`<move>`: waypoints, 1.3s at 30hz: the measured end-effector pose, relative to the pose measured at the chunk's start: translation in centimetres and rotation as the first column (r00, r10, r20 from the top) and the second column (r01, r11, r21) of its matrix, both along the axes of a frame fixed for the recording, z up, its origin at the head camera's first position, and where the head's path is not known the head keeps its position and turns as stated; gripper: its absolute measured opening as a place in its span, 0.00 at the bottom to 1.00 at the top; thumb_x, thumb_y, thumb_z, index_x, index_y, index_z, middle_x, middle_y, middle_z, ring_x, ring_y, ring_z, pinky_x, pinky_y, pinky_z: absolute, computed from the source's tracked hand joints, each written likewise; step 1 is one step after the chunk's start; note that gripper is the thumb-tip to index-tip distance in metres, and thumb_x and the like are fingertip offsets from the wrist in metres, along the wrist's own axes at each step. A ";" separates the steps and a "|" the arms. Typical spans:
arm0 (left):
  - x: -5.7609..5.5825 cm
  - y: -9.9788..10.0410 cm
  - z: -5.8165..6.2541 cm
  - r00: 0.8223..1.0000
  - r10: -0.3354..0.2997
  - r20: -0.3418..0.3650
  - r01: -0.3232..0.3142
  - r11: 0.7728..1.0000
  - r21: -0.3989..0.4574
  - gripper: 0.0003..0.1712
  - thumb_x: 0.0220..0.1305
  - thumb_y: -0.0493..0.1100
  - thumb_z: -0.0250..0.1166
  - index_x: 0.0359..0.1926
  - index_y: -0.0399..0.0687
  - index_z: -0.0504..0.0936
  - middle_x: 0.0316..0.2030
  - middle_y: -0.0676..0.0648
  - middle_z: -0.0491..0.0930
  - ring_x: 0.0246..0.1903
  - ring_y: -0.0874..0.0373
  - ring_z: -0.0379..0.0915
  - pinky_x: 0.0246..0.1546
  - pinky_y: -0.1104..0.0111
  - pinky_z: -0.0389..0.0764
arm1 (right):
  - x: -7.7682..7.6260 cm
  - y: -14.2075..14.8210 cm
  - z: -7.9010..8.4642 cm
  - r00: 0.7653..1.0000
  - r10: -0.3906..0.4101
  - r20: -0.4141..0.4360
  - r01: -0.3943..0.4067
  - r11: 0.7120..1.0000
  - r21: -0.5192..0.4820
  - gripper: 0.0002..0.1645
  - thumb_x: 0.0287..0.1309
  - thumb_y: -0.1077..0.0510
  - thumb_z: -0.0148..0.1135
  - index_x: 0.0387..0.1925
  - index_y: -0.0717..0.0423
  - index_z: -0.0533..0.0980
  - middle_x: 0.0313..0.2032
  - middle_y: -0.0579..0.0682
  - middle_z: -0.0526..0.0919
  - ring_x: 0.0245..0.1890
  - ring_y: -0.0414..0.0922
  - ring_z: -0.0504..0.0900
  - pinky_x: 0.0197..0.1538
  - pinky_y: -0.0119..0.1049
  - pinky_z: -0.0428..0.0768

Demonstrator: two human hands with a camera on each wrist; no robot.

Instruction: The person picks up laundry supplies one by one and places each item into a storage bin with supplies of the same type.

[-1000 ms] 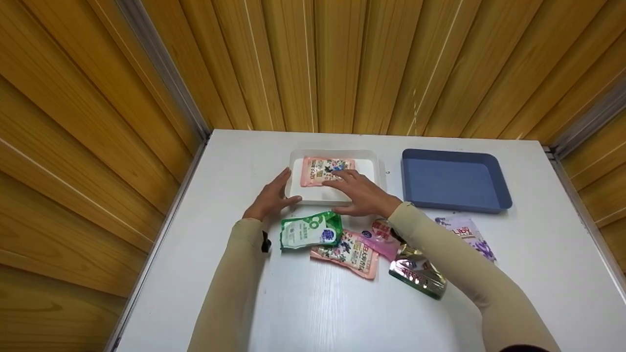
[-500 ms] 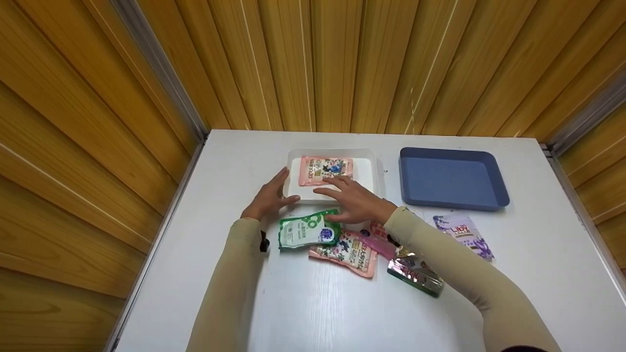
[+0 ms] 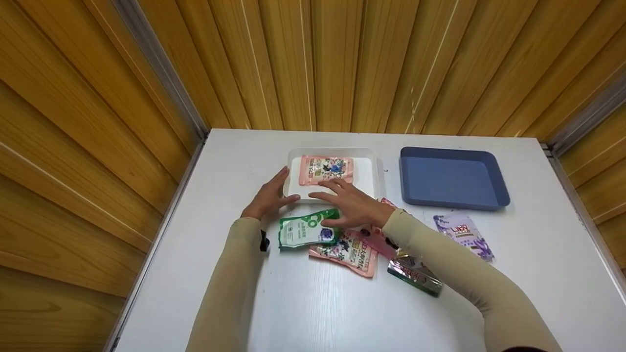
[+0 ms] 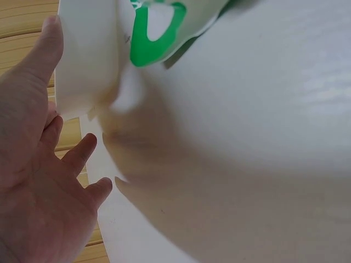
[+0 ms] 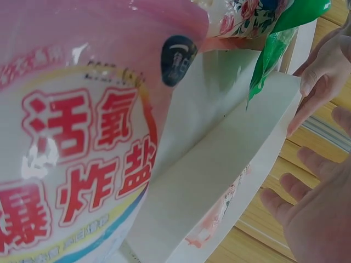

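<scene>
My left hand (image 3: pixel 266 199) touches the front left corner of a white tray (image 3: pixel 367 177), thumb at the front and straight fingers along the side. In the left wrist view the thumb rests against the tray wall (image 4: pixel 88 55). Inside the tray lies a pink floral packet (image 3: pixel 325 170). My right hand (image 3: pixel 354 204) hovers with spread fingers over the tray's front edge and a green-and-white pouch (image 3: pixel 301 233), holding nothing. Under that pouch lies a second pink floral packet (image 3: pixel 357 256). A pink pouch (image 5: pixel 82 137) with red lettering is partly hidden by the right wrist.
A blue tray (image 3: pixel 455 181) stands to the right of the white one. In front of it lies a purple pouch (image 3: pixel 463 234). A shiny green-edged packet (image 3: pixel 415 275) lies partly under the right forearm. Wood-patterned walls (image 3: pixel 332 68) border the white table (image 3: pixel 313 313).
My right hand has shifted slightly left and toward me, from over the tray to its front edge and the green-and-white pouch. The left hand stays at the tray corner.
</scene>
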State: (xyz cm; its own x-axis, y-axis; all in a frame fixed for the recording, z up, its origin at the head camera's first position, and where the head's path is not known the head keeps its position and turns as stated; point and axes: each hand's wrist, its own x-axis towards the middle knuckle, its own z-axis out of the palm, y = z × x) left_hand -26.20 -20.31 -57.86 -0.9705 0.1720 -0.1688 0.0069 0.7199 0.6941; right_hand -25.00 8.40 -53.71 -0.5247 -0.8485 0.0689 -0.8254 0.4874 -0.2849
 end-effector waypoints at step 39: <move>-0.2 0.0 -0.1 1.000 -0.002 -0.003 0.002 1.000 0.012 0.58 0.64 0.58 0.73 0.83 0.55 0.47 0.83 0.51 0.42 0.81 0.49 0.37 0.79 0.49 0.45 | 2.2 -2.1 -0.6 0.995 0.054 0.081 -0.057 0.998 0.041 0.55 0.58 0.24 0.63 0.80 0.33 0.55 0.79 0.55 0.56 0.77 0.55 0.55 0.74 0.58 0.63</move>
